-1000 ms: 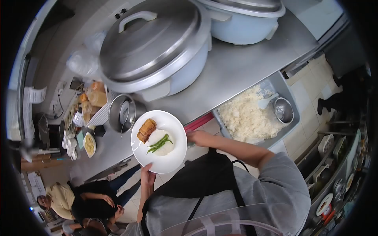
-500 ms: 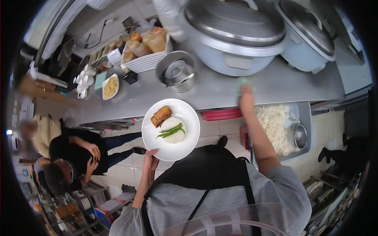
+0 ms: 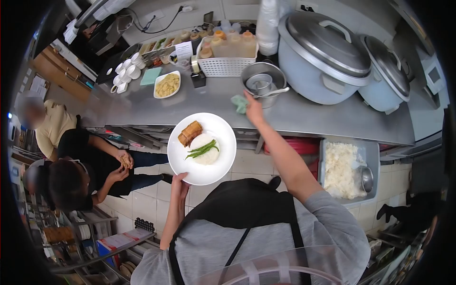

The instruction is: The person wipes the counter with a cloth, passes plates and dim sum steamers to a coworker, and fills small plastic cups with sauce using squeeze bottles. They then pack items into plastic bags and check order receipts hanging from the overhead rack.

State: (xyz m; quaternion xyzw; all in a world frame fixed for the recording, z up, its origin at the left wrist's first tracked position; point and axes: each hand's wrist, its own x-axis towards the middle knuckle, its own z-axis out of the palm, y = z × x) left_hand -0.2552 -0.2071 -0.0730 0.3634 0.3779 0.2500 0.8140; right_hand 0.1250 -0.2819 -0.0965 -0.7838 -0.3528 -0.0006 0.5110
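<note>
A white plate rests in my left hand, gripped at its lower left rim. On it are browned meat rolls, a mound of white rice and green beans laid over the rice. Over the steel counter, my right hand holds a green cloth, its fingers close to the front of a metal pot. Inside that pot are a smaller metal vessel and a ladle handle.
Two lidded cookers stand at the right. Behind the pot is a basket of sauce bottles. A pasta dish and white cups sit left. A rice tub is below the counter. Other people stand at left.
My right hand has gone from beside the plate to the counter, taken hold of the green cloth and moved left to the pot. The view has turned; my left hand keeps the plate.
</note>
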